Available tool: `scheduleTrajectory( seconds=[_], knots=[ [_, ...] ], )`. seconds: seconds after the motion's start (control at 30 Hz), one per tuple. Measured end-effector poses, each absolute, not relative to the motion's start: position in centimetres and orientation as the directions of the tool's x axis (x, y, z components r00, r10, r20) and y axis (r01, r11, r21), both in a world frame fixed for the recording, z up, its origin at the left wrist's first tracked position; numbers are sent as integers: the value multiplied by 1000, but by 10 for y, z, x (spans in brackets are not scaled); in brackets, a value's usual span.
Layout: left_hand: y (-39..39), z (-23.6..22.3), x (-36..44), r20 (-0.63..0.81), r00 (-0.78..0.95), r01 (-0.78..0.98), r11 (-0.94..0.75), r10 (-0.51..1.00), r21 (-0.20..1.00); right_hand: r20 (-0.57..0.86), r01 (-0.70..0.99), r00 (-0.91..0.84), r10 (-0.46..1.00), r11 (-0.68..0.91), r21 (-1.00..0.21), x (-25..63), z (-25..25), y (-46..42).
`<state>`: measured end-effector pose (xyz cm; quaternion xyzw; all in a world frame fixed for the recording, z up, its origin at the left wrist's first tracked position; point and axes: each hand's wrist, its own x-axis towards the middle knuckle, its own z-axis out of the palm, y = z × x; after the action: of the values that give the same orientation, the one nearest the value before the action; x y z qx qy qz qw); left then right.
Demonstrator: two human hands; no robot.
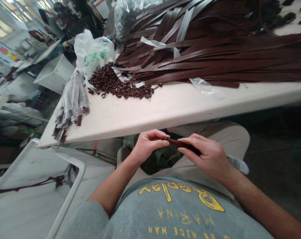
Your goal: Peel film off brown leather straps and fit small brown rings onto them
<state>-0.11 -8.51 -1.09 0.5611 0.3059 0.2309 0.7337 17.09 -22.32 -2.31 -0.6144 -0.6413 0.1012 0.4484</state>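
Over my lap, below the table edge, both hands meet on one dark brown leather strap (182,144). My left hand (149,145) pinches its end between thumb and curled fingers. My right hand (208,155) is closed along the strap, thumb on top, and hides the rest of it. On the white table (165,109) lies a heap of small brown leather loops (117,84) and a big pile of long brown straps (215,56).
A bundle of plastic-wrapped straps (72,103) lies at the table's left end, with a white plastic bag (93,53) behind the loops. A white bin (36,186) holding one strap stands at my lower left. Clear plastic wrappers lie among the long straps.
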Motion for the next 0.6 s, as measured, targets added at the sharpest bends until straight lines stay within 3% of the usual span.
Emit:
scheduleTrajectory(
  seconds=[0.1,0.47,0.6],
  knots=[
    [-85,-14,-4,-198,700,10,267,686,964,481,725,126,868,251,-641,169,-25,-224],
    [-98,-22,-2,-259,755,29,364,602,931,478,673,104,872,292,-680,159,-25,-213],
    [-93,-22,-5,-245,725,45,312,644,949,399,693,105,911,221,-686,164,-32,-219]
  ],
)
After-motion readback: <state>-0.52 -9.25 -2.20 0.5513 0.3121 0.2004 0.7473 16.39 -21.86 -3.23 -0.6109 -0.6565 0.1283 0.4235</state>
